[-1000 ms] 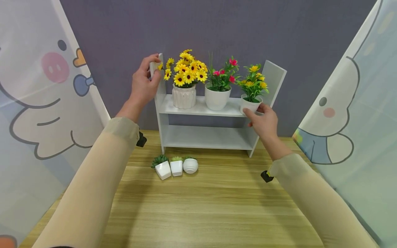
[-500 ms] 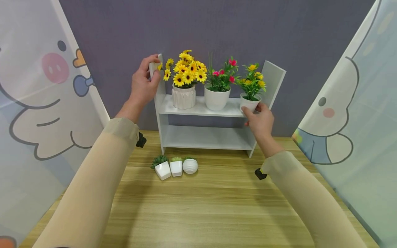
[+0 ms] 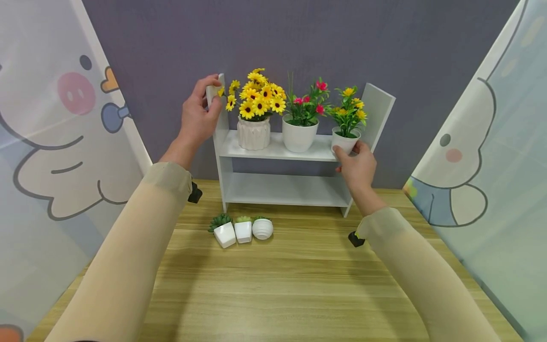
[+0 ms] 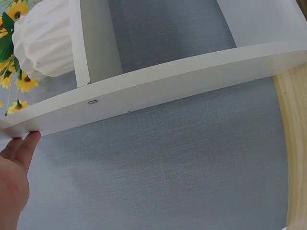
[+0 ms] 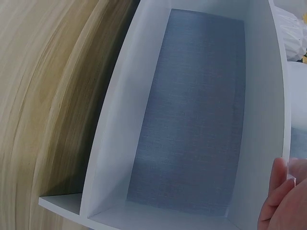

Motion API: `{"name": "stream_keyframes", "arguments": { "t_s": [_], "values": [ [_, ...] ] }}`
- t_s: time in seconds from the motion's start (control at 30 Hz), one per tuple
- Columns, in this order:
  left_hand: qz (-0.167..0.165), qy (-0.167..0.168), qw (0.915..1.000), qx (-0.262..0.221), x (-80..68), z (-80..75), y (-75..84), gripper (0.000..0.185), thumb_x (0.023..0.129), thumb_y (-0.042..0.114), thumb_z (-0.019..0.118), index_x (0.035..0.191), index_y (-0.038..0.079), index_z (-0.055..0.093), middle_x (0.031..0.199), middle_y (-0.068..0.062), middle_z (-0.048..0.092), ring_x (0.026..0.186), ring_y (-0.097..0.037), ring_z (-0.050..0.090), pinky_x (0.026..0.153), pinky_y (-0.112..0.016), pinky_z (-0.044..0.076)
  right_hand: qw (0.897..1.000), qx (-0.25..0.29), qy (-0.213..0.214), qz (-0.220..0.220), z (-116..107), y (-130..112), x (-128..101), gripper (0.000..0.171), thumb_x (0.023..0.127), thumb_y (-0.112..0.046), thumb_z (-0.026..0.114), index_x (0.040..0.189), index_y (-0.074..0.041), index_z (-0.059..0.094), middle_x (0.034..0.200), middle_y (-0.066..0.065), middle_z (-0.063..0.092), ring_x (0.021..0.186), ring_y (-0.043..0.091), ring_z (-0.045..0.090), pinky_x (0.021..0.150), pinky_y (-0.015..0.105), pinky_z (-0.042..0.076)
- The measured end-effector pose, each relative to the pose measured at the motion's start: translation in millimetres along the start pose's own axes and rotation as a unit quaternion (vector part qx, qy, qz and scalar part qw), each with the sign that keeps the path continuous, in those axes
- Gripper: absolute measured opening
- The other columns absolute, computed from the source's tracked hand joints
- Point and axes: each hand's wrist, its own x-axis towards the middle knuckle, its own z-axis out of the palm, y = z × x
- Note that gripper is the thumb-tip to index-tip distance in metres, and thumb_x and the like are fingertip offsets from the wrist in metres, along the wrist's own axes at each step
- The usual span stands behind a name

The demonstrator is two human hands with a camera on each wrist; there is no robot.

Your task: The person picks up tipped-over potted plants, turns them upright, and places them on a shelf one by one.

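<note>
**One hand on the shelf post, one on the small pot**

My right fingers [image 3: 343, 153] are curled round the small white pot of yellow flowers [image 3: 345, 141] — thumb on its left side, the others wrapping its right and back — so my right hand [image 3: 359, 168] is grasping it, not just touching. The pot sits at the right end of the upper board of the white shelf unit [image 3: 278, 151], just beside the right side panel [image 3: 376, 114]. I judge the grip is low on the pot to keep the leaves free and the base level on the board.

My left fingers [image 3: 208, 90] are closed over the top of the left side panel [image 3: 220, 109], thumb in front, the rest behind. My left hand [image 3: 197, 114] holds it, I think, to steady the light shelf unit while the other hand works on it. The left wrist view shows a fingertip [image 4: 29, 143] against the panel's edge.

Further along the same board stand a white pot with pink flowers [image 3: 299, 134] in the middle and a ribbed white vase of yellow daisies [image 3: 254, 132] at the left — close together but apart. The lower board is bare in the right wrist view. On the wooden worktop [image 3: 299, 285] in front of the shelf unit lie three small succulent pots [image 3: 241, 231] in a row, touching.
</note>
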Motion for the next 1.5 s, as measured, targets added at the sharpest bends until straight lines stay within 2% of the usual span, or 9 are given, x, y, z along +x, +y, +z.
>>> {"name": "stream_keyframes", "arguments": {
  "t_s": [0.3, 0.47, 0.53, 0.6, 0.73, 0.83, 1.2, 1.33, 1.5],
  "values": [
    [0.01, 0.001, 0.9999, -0.004, -1.6, -0.5, -1.5, 0.037, 0.113, 0.025, 0.048, 0.15, 0.021, 0.054, 0.172, 0.021, 0.044, 0.157, -0.016, 0.051, 0.126, -0.042, 0.047, 1.0, 0.023, -0.003, 0.009, 1, 1, -4, 0.083, 0.101, -0.047, 0.077, 0.168, -0.011, 0.042, 0.164, 0.012, 0.055, 0.059, 0.002, 0.066, 0.063, 0.021, 0.061],
    [0.015, 0.003, 0.9999, -0.007, -1.0, -0.7, -1.9, 0.037, 0.113, 0.024, 0.048, 0.149, 0.021, 0.054, 0.171, 0.021, 0.044, 0.156, -0.016, 0.051, 0.125, -0.042, 0.048, 0.999, 0.043, 0.001, 0.016, -7, -2, -16, 0.092, 0.099, -0.048, 0.079, 0.171, -0.013, 0.033, 0.17, 0.008, 0.046, 0.068, 0.008, 0.074, 0.06, 0.022, 0.06],
    [0.018, 0.003, 0.9998, -0.008, -0.4, -0.7, -1.7, 0.037, 0.113, 0.024, 0.048, 0.149, 0.021, 0.054, 0.171, 0.022, 0.044, 0.156, -0.015, 0.051, 0.125, -0.041, 0.049, 0.999, 0.043, 0.008, 0.01, -11, -3, -23, 0.093, 0.098, -0.05, 0.08, 0.17, -0.013, 0.033, 0.168, 0.007, 0.046, 0.072, 0.009, 0.076, 0.058, 0.02, 0.057],
    [0.021, 0.003, 0.9997, -0.011, 0.0, -0.7, -0.9, 0.037, 0.113, 0.024, 0.048, 0.149, 0.02, 0.054, 0.171, 0.021, 0.044, 0.156, -0.015, 0.051, 0.125, -0.041, 0.049, 0.999, 0.041, 0.018, -0.001, -14, -3, -31, 0.091, 0.097, -0.049, 0.081, 0.166, -0.012, 0.036, 0.163, 0.007, 0.049, 0.078, 0.008, 0.072, 0.061, 0.019, 0.054],
    [0.019, 0.004, 0.9997, -0.014, 0.1, -1.1, 0.1, 0.037, 0.113, 0.024, 0.048, 0.149, 0.02, 0.054, 0.172, 0.021, 0.044, 0.156, -0.015, 0.051, 0.124, -0.042, 0.049, 0.999, 0.027, 0.021, -0.028, -19, 1, -45, 0.082, 0.097, -0.048, 0.082, 0.157, -0.009, 0.041, 0.152, 0.01, 0.054, 0.084, 0.007, 0.061, 0.072, 0.017, 0.052],
    [0.015, 0.003, 0.9998, -0.013, -0.2, -1.4, -0.1, 0.037, 0.113, 0.024, 0.048, 0.15, 0.021, 0.054, 0.171, 0.022, 0.043, 0.155, -0.015, 0.052, 0.123, -0.043, 0.051, 0.999, 0.022, 0.0, -0.042, -23, 6, -56, 0.079, 0.098, -0.048, 0.081, 0.154, -0.008, 0.043, 0.148, 0.011, 0.056, 0.089, 0.007, 0.061, 0.078, 0.017, 0.053],
    [0.008, 0.001, 1.0, -0.006, 0.6, -0.2, 0.2, 0.037, 0.113, 0.025, 0.049, 0.15, 0.022, 0.054, 0.171, 0.024, 0.043, 0.155, -0.018, 0.053, 0.122, -0.043, 0.052, 0.994, 0.005, -0.104, -0.038, -30, 39, -90, 0.079, 0.099, -0.054, 0.077, 0.153, -0.004, 0.046, 0.147, 0.014, 0.059, 0.108, 0.02, 0.062, 0.075, 0.016, 0.055],
    [0.005, 0.001, 1.0, -0.007, 0.2, -0.7, 0.4, 0.036, 0.113, 0.025, 0.049, 0.15, 0.023, 0.054, 0.171, 0.025, 0.043, 0.155, -0.017, 0.053, 0.122, -0.043, 0.052, 0.988, -0.001, -0.151, -0.027, -25, 51, -99, 0.078, 0.1, -0.054, 0.077, 0.153, -0.004, 0.047, 0.147, 0.016, 0.06, 0.11, 0.025, 0.063, 0.077, 0.021, 0.056],
    [0.014, 0.006, 0.9998, -0.011, -0.4, -0.8, -0.3, 0.035, 0.113, 0.023, 0.05, 0.148, 0.02, 0.055, 0.171, 0.021, 0.045, 0.154, -0.019, 0.054, 0.122, -0.045, 0.052, 0.977, 0.005, -0.214, -0.006, -12, 66, -109, 0.074, 0.1, -0.049, 0.079, 0.153, -0.005, 0.048, 0.147, 0.017, 0.062, 0.111, 0.023, 0.063, 0.081, 0.023, 0.057]
  ]
}}
